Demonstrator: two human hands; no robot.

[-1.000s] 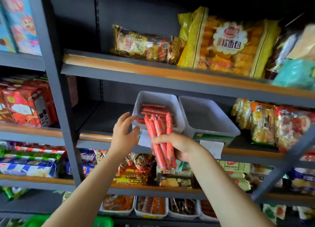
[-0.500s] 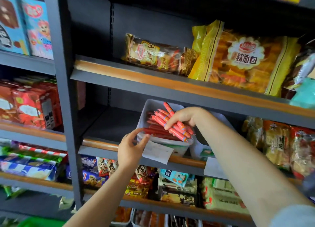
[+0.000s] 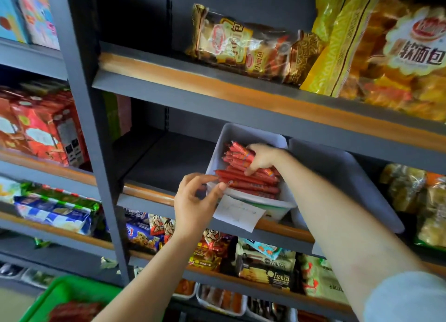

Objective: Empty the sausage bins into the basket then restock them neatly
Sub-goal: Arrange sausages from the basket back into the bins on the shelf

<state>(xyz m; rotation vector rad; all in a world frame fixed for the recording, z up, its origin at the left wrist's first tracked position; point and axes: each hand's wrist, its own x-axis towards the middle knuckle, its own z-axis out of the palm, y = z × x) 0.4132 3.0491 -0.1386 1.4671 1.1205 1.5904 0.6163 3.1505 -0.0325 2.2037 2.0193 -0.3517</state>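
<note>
A white sausage bin stands tilted on the middle shelf, with red sausages stacked lengthwise inside it. My right hand reaches into the bin and grips a bundle of sausages lying on top of the pile. My left hand pinches the bin's front left corner, right by the sausage ends. A second white bin stands directly to the right, and I see nothing in it; my right forearm crosses over it. The green basket sits at the bottom left and holds more red sausages.
A paper label hangs under the bin on the shelf edge. Bread bags fill the shelf above and snack packs the one below. A grey upright post stands left of the bins. Red cartons are at far left.
My right hand has carried the sausage bundle from in front of the shelf into the bin and laid it down. My left hand stayed at the bin's front left corner.
</note>
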